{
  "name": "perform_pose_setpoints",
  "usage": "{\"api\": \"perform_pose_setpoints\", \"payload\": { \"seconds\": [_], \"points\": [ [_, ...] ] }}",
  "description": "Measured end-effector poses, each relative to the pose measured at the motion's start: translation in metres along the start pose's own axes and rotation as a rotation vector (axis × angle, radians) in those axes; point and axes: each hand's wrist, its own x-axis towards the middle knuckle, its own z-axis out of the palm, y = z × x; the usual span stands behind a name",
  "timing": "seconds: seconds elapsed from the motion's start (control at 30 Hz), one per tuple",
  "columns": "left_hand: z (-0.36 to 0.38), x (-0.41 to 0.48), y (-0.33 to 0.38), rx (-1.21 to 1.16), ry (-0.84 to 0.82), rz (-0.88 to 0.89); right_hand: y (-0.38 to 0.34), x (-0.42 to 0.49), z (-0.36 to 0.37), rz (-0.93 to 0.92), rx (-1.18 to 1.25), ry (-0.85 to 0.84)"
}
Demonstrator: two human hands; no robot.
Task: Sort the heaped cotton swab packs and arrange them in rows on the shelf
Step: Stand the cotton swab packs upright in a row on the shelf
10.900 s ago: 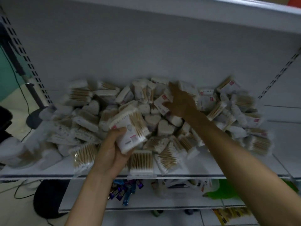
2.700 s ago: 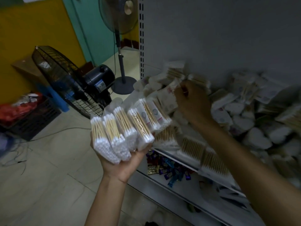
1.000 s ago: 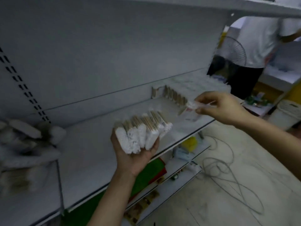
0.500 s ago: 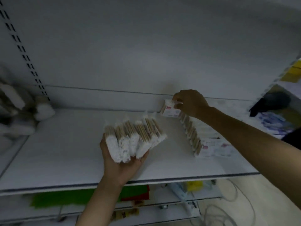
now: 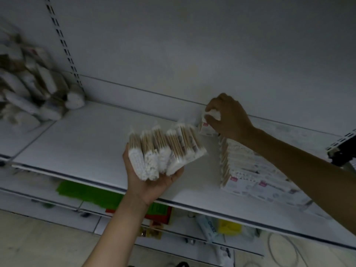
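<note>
Swab pack held at the far end of a shelf row

A blurred heap of packs (image 5: 28, 93) lies at the far left beyond a slotted upright (image 5: 65, 47). Below, a lower shelf carries a green item (image 5: 86, 191) and a yellow packet (image 5: 229, 228), with a cable (image 5: 279, 251) on the pale floor (image 5: 38, 237). The white shelf (image 5: 86, 143) backs onto a plain grey panel (image 5: 192, 45) in dim light. The left hand (image 5: 154, 182), palm up with its fingers curled, grips a fanned bundle of packs (image 5: 163, 151) just above the shelf front. The right hand (image 5: 229, 118) pinches a single pack (image 5: 207, 124) by its top, at the back end of the standing row of packs (image 5: 250, 170); its forearm crosses over that row.
</note>
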Motion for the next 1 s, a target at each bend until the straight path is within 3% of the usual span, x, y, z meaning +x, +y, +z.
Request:
{"api": "perform_pose_setpoints", "payload": {
  "seconds": [0.1, 0.17, 0.37, 0.5, 0.7, 0.77, 0.83, 0.9, 1.0],
  "points": [
    [0.003, 0.001, -0.001, 0.009, -0.005, -0.003, -0.036, -0.011, -0.014, 0.403, 0.644, -0.348],
    [0.006, 0.003, -0.001, -0.003, -0.044, -0.016, -0.048, -0.020, -0.016, 0.438, 0.693, -0.507],
    [-0.016, 0.015, -0.001, -0.061, -0.147, -0.109, -0.037, -0.012, -0.034, 0.525, 0.767, -0.252],
    [-0.024, 0.022, -0.001, -0.045, -0.005, -0.092, -0.008, -0.013, -0.047, 0.521, 0.746, -0.150],
    [-0.024, 0.031, 0.000, 0.003, 0.010, -0.094, 0.015, -0.007, -0.020, 0.224, 0.206, -0.182],
    [-0.026, 0.032, 0.000, -0.007, -0.073, -0.108, 0.019, -0.005, -0.007, 0.138, -0.099, -0.264],
    [-0.025, 0.031, -0.001, -0.009, -0.046, -0.107, 0.023, -0.004, 0.005, 0.061, -0.436, -0.309],
    [-0.026, 0.030, -0.001, -0.006, -0.030, -0.090, 0.023, -0.004, 0.012, 0.049, -0.533, -0.335],
    [-0.028, 0.031, 0.000, 0.011, 0.033, -0.076, 0.022, -0.005, 0.011, 0.027, -0.495, -0.314]
  ]
}}
